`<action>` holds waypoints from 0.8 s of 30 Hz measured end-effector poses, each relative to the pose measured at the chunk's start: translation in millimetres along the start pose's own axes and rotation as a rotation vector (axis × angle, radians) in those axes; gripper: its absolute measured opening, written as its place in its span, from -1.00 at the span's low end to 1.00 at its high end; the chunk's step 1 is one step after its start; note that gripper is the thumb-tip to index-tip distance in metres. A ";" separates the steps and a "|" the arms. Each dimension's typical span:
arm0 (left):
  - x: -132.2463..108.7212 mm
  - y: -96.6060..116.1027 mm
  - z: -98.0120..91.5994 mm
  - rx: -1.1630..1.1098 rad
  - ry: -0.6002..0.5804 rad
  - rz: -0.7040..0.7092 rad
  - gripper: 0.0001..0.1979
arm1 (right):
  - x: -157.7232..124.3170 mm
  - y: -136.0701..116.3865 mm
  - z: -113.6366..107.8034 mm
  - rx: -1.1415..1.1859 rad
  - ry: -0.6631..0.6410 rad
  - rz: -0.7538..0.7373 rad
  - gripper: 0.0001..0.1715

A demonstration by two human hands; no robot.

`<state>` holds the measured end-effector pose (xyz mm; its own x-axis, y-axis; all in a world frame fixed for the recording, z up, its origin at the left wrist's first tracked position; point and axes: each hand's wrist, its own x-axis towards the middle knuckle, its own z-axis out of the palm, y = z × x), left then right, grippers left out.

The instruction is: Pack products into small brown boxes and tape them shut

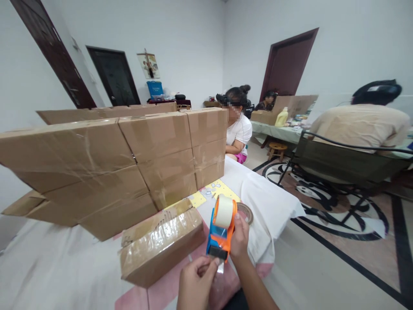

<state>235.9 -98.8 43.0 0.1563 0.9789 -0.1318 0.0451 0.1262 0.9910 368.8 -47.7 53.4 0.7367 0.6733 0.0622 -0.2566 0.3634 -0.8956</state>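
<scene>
1. Counted: one tape dispenser (214, 234) at lower centre of the frame, one spare tape roll (248, 212) just right of it, one single carton (163, 245) left of it, and a carton stack (161, 150) showing nine front faces, three columns of three, across the left and centre.
2. The right hand (240, 237) has its fingers closed around the dispenser's orange side.
3. The left hand (197, 277), below the dispenser, has thumb and forefinger pinched together on the tape end (221, 268) by the black front edge.
4. The dispenser is blue and orange, tilted, carrying a thick whitish roll (224, 212).
</scene>
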 end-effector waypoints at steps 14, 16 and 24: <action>8.2 -12.9 -8.3 0.033 -0.027 -0.016 -0.34 | -7.6 -5.1 1.8 0.061 -0.021 0.009 -0.39; 9.8 -17.0 -11.2 0.079 -0.014 -0.002 -0.36 | -6.8 -5.6 0.3 0.078 0.002 0.022 -0.41; 4.9 -8.2 -17.3 0.232 0.007 0.163 -0.52 | 1.1 -20.8 0.2 0.167 0.079 0.126 -0.47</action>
<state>219.2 -92.3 34.7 0.1735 0.9844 0.0300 0.2445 -0.0725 0.9669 374.7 -54.4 72.2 0.7374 0.6699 -0.0864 -0.4451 0.3858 -0.8081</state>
